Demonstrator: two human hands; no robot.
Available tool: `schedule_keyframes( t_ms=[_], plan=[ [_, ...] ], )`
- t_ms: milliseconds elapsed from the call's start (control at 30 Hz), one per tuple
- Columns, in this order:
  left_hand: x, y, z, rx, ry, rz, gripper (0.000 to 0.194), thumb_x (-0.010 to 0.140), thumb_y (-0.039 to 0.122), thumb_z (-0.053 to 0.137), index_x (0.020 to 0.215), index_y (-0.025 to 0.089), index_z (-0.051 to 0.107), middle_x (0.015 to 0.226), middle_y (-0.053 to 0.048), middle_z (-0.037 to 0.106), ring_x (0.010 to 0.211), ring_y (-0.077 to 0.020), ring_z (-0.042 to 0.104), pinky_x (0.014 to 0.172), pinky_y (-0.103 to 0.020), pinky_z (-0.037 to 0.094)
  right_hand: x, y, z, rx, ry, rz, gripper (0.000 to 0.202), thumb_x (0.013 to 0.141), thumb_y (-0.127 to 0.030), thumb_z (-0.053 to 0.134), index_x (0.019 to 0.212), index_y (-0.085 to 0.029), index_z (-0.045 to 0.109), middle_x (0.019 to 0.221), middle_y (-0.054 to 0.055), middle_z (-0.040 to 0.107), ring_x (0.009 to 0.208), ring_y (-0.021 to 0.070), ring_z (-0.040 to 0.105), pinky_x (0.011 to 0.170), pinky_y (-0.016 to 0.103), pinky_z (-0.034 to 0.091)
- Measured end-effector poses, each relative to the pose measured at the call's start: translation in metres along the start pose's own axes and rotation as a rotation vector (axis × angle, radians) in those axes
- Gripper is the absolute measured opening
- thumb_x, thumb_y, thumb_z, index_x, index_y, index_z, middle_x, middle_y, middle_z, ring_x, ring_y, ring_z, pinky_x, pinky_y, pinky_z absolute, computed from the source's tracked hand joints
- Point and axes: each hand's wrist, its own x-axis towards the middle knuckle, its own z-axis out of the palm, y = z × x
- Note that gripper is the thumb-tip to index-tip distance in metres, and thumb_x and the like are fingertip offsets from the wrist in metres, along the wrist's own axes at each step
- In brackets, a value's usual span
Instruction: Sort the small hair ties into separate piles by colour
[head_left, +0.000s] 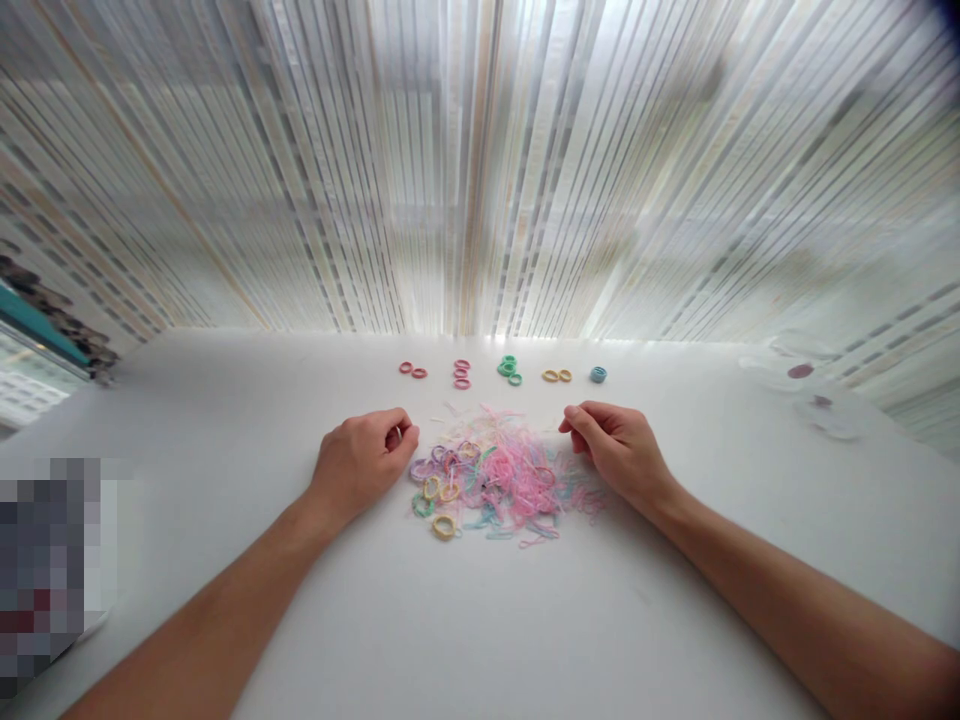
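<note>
The left hand (365, 450) and right hand (616, 442) have fingers curled in, nothing seen inside. The rings (443, 536) could snag on the tangled pink strings (517, 480) if pulled fast.

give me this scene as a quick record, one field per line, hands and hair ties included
surface: white table
centre: heap of thin elastic bands, mostly pink, with thicker purple, yellow and green hair ties on its left
left hand: loosely curled, left of heap, no held item visible
right hand: thumb and forefinger close together, right of heap, no held item visible
far row, left to right: two reddish rings, three reddish rings, green cluster, two yellow rings, blue stack
background: striped curtain
</note>
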Motion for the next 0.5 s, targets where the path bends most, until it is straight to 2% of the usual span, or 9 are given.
schedule_keyframes(
  t_ms=[500],
  plan=[
    [-0.0007, -0.0005, -0.0003, -0.017, -0.008, -0.016, 0.030, 0.090, 0.046, 0.047, 0.075, 0.024, 0.061, 0.068, 0.001, 0.064, 0.064, -0.0167, 0.054, 0.061, -0.029, 0.029, 0.0000, -0.0033, 0.0006, 0.019, -0.004, 0.014, 0.044, 0.093, -0.051, 0.057, 0.070, -0.016, 0.069, 0.053, -0.001, 0.054, 0.048, 0.0115, 0.042, 0.048, 0.026, 0.033]
  ],
)
